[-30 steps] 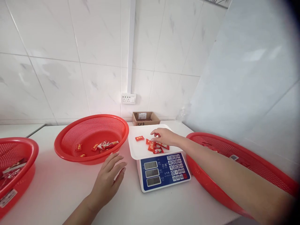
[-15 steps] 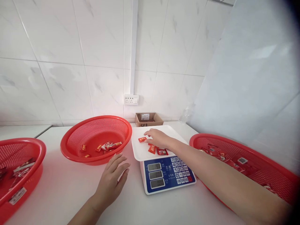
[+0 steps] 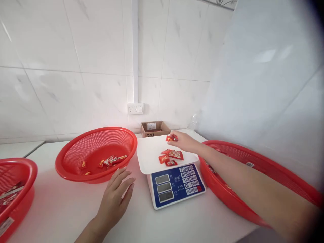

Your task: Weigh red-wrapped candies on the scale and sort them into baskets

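Note:
My right hand (image 3: 183, 140) is closed on red wrapped candies (image 3: 172, 137), raised over the back right of the white weighing pan. Below it, several red packets (image 3: 170, 157) lie in a small pile on the pan (image 3: 146, 152). The scale (image 3: 177, 185) has a blue panel with three displays and a keypad; the digits are too faint to read. My left hand (image 3: 115, 194) hovers between the middle basket and the scale, fingers apart, holding nothing. Close to its fingertips is the rim of the middle red basket (image 3: 96, 175), with several packets (image 3: 111, 161) inside.
Another red basket (image 3: 32, 182) with packets stands at the far left. A long red basket (image 3: 227, 199) lies right of the scale, under my right forearm. Behind the scale sit a cardboard box (image 3: 154, 129) and a clear plastic container (image 3: 193, 122) near the tiled wall.
My right hand has picked up candies from the pan and moved back and right with them. The pile's larger packet is now uncovered. My left hand stays nearly still; the view has shifted slightly.

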`<state>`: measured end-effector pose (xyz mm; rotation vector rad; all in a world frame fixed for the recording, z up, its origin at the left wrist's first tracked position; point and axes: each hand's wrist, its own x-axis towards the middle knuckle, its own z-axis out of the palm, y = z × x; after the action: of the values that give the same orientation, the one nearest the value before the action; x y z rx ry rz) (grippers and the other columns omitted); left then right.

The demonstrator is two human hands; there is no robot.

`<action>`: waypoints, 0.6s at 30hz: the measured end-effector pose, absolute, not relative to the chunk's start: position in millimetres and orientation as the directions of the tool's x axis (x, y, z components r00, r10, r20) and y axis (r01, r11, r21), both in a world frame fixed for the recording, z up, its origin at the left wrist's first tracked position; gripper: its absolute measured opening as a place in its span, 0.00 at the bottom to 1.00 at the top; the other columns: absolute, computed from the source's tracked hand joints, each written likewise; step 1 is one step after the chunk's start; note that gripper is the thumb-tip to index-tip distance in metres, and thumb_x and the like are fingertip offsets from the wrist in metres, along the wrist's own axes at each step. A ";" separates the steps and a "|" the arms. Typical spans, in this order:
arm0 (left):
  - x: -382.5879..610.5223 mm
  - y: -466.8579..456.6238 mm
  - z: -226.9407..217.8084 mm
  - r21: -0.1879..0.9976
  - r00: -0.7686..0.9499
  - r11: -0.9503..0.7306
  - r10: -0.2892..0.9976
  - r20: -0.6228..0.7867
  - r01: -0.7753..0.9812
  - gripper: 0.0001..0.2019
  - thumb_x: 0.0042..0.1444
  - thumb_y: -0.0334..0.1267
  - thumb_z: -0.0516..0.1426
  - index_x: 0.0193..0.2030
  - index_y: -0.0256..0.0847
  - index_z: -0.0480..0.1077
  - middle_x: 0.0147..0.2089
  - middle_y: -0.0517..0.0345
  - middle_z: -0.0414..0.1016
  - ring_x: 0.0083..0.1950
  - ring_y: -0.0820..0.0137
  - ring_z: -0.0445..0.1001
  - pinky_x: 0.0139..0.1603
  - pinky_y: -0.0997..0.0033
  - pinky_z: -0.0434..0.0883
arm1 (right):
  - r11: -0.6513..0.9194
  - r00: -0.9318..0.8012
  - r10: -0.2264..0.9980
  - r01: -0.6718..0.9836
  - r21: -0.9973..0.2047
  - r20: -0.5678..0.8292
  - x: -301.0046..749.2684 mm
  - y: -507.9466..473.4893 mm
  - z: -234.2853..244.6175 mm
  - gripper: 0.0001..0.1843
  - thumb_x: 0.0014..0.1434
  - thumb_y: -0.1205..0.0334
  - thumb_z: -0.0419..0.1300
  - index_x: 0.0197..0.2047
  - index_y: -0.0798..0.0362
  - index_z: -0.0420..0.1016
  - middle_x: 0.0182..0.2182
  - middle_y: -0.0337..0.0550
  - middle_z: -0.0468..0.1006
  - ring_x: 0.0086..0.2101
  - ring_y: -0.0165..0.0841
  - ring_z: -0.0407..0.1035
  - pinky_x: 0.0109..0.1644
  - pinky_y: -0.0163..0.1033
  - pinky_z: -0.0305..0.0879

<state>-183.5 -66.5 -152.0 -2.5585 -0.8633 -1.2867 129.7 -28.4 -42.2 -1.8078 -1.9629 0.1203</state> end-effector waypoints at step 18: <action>-186.0 -39.8 -182.6 0.144 0.397 -0.853 0.374 0.838 0.501 0.10 0.55 0.37 0.54 0.43 0.51 0.69 0.47 0.60 0.71 0.52 0.60 0.69 0.54 0.55 0.67 | -0.463 0.362 0.850 0.859 -0.218 -0.382 305.8 -182.8 -80.6 0.28 0.41 0.59 0.65 0.48 0.52 0.72 0.45 0.50 0.76 0.43 0.46 0.70 0.42 0.43 0.66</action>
<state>-186.0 -39.8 -182.6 -2.5135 -0.7923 -1.4546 305.8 -182.8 -80.6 -2.6081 -1.6370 0.7125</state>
